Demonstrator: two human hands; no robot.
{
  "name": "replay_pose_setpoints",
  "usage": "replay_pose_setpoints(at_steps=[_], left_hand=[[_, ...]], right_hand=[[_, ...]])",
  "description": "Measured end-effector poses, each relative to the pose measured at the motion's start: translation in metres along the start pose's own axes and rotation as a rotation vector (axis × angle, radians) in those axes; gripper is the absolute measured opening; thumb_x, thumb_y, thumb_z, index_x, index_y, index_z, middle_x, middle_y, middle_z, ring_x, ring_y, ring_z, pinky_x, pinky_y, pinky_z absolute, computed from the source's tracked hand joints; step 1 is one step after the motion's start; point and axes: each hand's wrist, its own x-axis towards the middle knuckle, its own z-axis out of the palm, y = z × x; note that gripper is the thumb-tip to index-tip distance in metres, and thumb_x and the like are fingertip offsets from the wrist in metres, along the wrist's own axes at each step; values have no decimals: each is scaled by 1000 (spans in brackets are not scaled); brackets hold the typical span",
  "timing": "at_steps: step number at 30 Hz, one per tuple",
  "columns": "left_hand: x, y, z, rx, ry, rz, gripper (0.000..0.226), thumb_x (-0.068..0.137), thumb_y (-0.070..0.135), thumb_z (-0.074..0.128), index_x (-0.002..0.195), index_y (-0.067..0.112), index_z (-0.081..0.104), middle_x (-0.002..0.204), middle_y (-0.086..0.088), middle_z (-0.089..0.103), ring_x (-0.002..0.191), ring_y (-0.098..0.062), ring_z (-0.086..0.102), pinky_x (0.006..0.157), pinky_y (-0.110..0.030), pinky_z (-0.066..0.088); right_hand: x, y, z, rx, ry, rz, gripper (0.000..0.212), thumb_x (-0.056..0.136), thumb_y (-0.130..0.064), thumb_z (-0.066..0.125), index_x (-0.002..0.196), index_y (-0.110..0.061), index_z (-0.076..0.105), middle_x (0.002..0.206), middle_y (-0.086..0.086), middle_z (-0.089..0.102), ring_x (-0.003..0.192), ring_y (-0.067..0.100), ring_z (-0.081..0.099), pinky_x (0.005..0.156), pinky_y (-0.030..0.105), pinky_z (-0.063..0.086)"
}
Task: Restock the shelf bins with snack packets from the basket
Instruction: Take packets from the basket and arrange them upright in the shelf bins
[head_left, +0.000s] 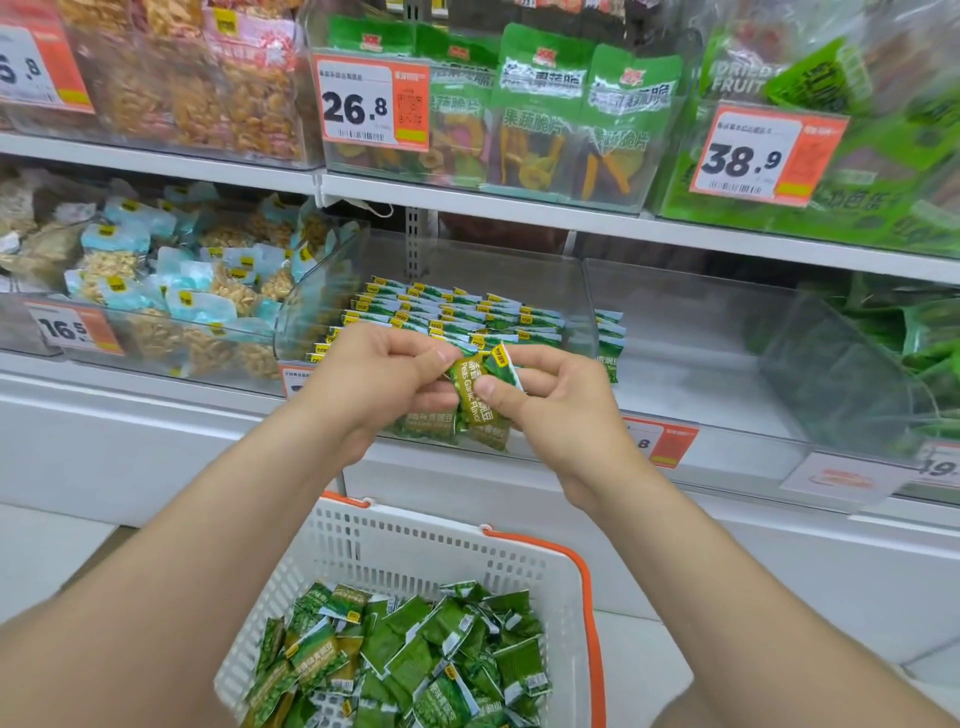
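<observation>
While above basket (415, 545), fingers (535, 358) around packets (470, 400).

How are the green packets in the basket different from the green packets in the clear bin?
The basket packets lie jumbled, tilted every way; the bin packets sit in tidy overlapping rows. The basket packets show whole faces; the bin packets mostly show only their yellow-tagged top edges. Both are small green packets.
</observation>
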Motion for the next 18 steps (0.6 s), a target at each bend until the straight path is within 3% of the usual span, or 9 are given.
replay_pose_setpoints(at_steps=[4, 8, 13, 15, 18], left_hand=[[4, -4, 7, -112, 87, -23, 9, 99, 2, 67, 97, -2, 75, 89, -15, 75, 66, -10, 73, 63, -18, 59], [8, -2, 7, 7, 100, 42, 8, 98, 8, 71, 97, 2, 76, 79, -14, 76, 67, -16, 75, 63, -20, 60], [9, 8, 13, -110, 26, 9, 12, 96, 2, 71, 106, 9, 74, 74, -14, 75, 72, -23, 77, 68, -25, 63], [12, 8, 15, -142, 10, 11, 11, 97, 1, 70, 106, 7, 74, 74, -14, 75, 71, -23, 77, 69, -25, 63], [24, 2, 10, 43, 3, 137, 7, 98, 7, 70, 103, 9, 75, 77, -13, 77, 74, -21, 78, 75, -33, 65]], right_hand=[[1, 0, 4, 63, 13, 8, 21, 92, -15, 78, 111, -13, 70, 96, 4, 80, 89, 21, 76, 88, 45, 61], [2, -7, -1, 52, -33, 39, 22, 100, -27, 68, 112, -11, 76, 96, 6, 80, 84, 15, 74, 69, 28, 60], [4, -11, 4, 187, 159, -3, 17, 98, -23, 69, 97, -10, 80, 91, 12, 78, 73, 15, 69, 59, 26, 56], [8, -10, 4, 75, 186, -140, 19, 100, -24, 67, 96, -10, 80, 87, 14, 77, 71, 18, 71, 58, 33, 59], [21, -8, -5, -434, 218, -425, 20, 98, -36, 66, 94, -21, 78, 81, -3, 77, 78, 19, 73, 74, 46, 60]])
